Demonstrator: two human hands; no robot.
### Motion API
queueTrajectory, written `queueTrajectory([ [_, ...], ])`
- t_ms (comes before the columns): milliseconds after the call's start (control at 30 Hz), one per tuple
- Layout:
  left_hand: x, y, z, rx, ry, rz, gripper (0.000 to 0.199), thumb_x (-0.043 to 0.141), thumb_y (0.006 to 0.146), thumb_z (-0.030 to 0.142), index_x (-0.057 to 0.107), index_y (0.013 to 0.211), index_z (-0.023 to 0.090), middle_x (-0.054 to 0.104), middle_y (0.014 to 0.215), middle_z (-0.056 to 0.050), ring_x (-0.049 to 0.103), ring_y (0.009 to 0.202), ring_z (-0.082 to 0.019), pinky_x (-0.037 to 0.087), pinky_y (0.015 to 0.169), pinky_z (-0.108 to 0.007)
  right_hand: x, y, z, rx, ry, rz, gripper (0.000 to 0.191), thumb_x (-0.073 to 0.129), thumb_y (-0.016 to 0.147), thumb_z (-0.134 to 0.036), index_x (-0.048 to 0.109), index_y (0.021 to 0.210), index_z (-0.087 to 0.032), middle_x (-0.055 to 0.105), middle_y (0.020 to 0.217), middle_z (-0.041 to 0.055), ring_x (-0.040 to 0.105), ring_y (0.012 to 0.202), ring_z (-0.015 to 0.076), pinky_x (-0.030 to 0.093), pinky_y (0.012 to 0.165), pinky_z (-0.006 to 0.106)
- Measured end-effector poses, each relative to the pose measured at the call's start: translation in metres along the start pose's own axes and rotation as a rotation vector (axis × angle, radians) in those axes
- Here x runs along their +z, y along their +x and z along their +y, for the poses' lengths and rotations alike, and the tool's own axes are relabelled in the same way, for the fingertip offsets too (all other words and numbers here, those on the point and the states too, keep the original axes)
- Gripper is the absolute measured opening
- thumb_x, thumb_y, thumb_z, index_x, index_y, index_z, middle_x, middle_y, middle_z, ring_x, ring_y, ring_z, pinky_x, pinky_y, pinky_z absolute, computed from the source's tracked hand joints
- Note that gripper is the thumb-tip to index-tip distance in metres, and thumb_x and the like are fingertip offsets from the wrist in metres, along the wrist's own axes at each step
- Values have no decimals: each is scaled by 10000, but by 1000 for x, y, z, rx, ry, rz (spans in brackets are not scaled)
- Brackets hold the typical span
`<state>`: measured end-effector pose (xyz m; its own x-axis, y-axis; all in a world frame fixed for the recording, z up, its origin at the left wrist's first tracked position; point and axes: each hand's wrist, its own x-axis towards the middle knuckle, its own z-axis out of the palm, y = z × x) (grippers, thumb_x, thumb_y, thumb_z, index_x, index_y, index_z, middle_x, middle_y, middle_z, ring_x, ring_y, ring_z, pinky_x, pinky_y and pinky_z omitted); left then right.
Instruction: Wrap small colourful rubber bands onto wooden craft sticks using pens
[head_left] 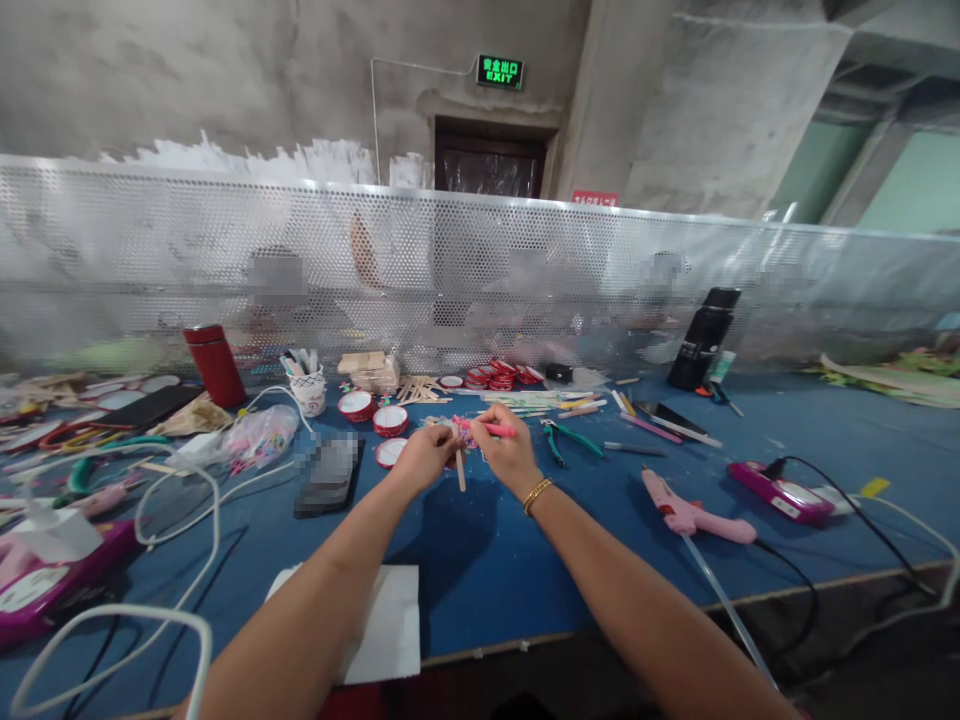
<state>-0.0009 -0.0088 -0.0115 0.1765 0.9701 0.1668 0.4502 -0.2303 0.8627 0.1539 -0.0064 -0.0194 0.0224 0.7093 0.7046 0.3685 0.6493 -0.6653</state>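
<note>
Over the middle of the blue table, my left hand (426, 456) is closed, pinching a flat wooden craft stick (461, 472) that points down toward me. Close beside it, my right hand (511, 458) grips a pink pen (500, 430), its front end at the top of the stick. A pile of small multicoloured bits lies just behind the fingers and is partly covered by them. Round red-rimmed white discs (390, 420) sit to the left of my left hand. Green-handled pliers (574, 440) rest to the right of my right hand.
A pink glue gun (694, 515) and a purple power strip (780, 492) lie at right. On the left are a phone (328, 475), white cables, a cup of pens (307, 392) and a red flask (215, 365). A perforated metal screen (480, 270) stands behind; a black bottle (701, 340) stands before it.
</note>
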Motion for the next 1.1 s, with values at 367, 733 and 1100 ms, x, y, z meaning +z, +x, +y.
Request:
queueTrajectory([
  [367, 0, 1, -2, -5, -29, -11, 312, 573, 784, 428, 503, 613, 176, 588, 558, 18, 482, 466, -90, 347, 468, -209, 1, 0, 1, 17, 3, 5, 171, 536, 820, -351, 550, 719, -214, 582, 645, -20, 530, 603, 140, 405, 603, 259],
  [733, 1, -3, 4, -9, -28, -1, 320, 582, 775, 440, 510, 611, 174, 574, 536, 24, 483, 477, -91, 365, 485, -205, 2, 0, 0, 17, 56, -18, 168, 550, 821, -342, 527, 711, -218, 573, 624, -26, 519, 576, 135, 399, 577, 253],
  [1100, 1, 0, -2, 16, 4, -19, 350, 577, 783, 477, 520, 620, 173, 582, 545, 22, 499, 489, -95, 369, 491, -208, 2, 0, 1, -2, 52, -12, 162, 557, 819, -333, 538, 719, -207, 562, 632, -29, 514, 577, 125, 398, 585, 246],
])
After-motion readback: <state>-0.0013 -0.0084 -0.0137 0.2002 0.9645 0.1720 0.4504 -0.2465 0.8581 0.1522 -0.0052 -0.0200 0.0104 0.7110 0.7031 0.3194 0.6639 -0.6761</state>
